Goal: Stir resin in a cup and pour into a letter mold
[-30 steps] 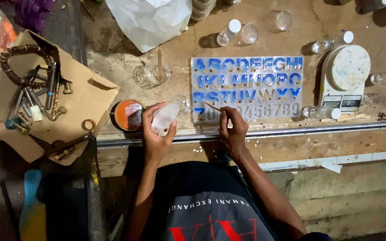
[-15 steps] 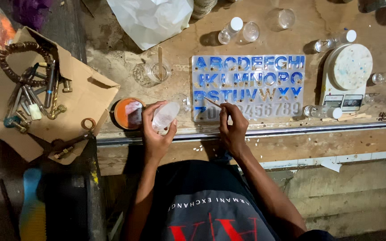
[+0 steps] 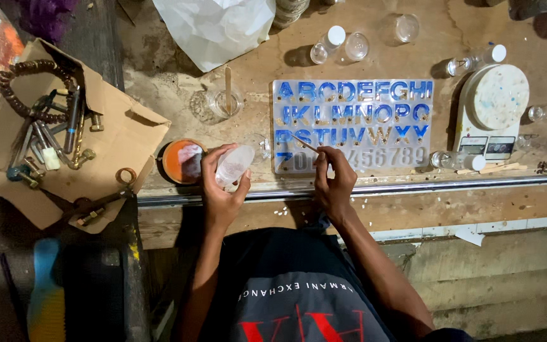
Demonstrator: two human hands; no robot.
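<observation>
The left hand (image 3: 221,190) is wrapped around a small clear cup (image 3: 233,164), tilted toward the work so its contents stay within reach. The right hand (image 3: 333,180) pinches a thin stick (image 3: 303,143), tip resting in the lower-left letters of the clear letter mold (image 3: 352,123) lying flat on the bench (image 3: 413,209). An orange pot (image 3: 183,161) sits just beside the cup.

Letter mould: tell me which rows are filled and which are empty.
Partly filled. The letter mould shows blue in its three letter rows; the bottom row of digits looks clear, except for some blue at its left end, near the stick.
</observation>
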